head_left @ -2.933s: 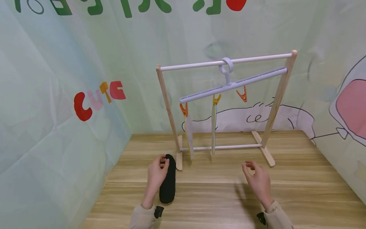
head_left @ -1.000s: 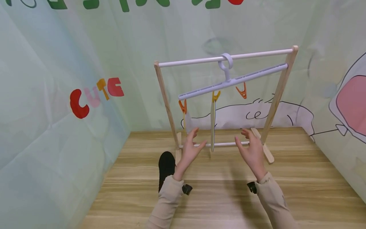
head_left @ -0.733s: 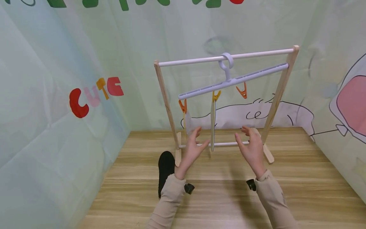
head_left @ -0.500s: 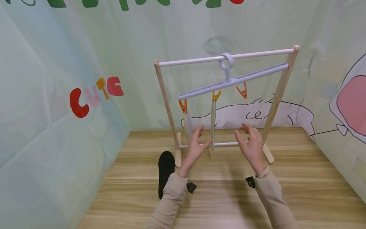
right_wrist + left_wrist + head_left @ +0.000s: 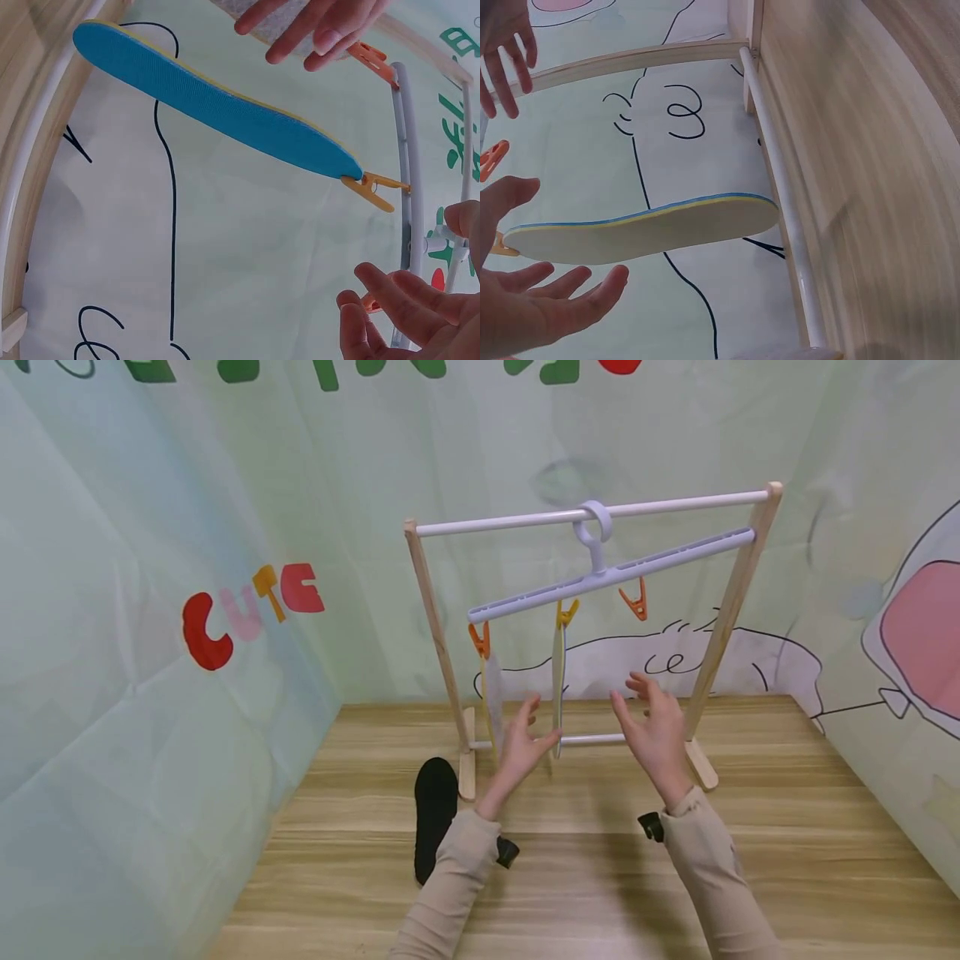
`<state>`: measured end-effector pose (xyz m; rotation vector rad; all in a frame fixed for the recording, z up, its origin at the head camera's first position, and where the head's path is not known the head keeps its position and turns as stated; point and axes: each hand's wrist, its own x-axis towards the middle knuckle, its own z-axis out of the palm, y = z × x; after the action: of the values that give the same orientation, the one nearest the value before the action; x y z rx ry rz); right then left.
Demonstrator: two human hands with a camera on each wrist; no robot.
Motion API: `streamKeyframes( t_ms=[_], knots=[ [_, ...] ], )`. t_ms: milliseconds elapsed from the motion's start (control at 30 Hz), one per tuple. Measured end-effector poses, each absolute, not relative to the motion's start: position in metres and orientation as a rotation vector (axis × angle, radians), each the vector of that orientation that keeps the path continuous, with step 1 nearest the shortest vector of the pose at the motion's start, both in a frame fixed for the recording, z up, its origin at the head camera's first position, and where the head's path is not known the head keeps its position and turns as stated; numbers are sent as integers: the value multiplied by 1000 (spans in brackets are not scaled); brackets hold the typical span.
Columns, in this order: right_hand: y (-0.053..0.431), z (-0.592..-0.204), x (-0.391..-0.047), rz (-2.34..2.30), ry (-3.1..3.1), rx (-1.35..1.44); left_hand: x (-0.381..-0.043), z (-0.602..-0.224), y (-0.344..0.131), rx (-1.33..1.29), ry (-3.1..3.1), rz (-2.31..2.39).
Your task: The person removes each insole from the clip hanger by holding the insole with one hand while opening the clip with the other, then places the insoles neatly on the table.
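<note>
My left hand [image 5: 521,747] is spread just left of a blue-and-yellow-edged shoe insole [image 5: 558,685] hanging edge-on. In the left wrist view its thumb and fingers lie on either side of the pale face of this insole [image 5: 645,229], with no grip visible. A yellow clip [image 5: 566,612] pinches the insole's upper end; its other face, seen from the right wrist, is blue. Loosely curved and holding nothing, my right hand [image 5: 656,735] hovers to the right, below a free orange clip [image 5: 636,602]. Another insole [image 5: 492,702] hangs at left from an orange clip [image 5: 480,640].
A tilted lilac hanger [image 5: 615,575] bears the clips and hooks over the rack's white top rod [image 5: 495,522]. Wooden posts [image 5: 733,602] and feet support the rack. On the table [image 5: 570,893] at left lies a black insole [image 5: 435,810], partly behind my left sleeve. Printed cloth surrounds the table.
My left hand has left the black insole and moved right and up to the middle hanging insole. My right hand has risen toward the rack. Lately both drift only slightly.
</note>
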<state>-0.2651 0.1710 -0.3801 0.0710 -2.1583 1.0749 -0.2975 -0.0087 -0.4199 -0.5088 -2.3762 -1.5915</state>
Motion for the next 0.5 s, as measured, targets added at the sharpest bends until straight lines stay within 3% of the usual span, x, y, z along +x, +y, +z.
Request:
streamKeyframes(
  t_ms=[500],
  knots=[
    [164, -372, -280, 1070, -2182, 81, -306, -437, -3, -516, -2449, -1561]
  ],
)
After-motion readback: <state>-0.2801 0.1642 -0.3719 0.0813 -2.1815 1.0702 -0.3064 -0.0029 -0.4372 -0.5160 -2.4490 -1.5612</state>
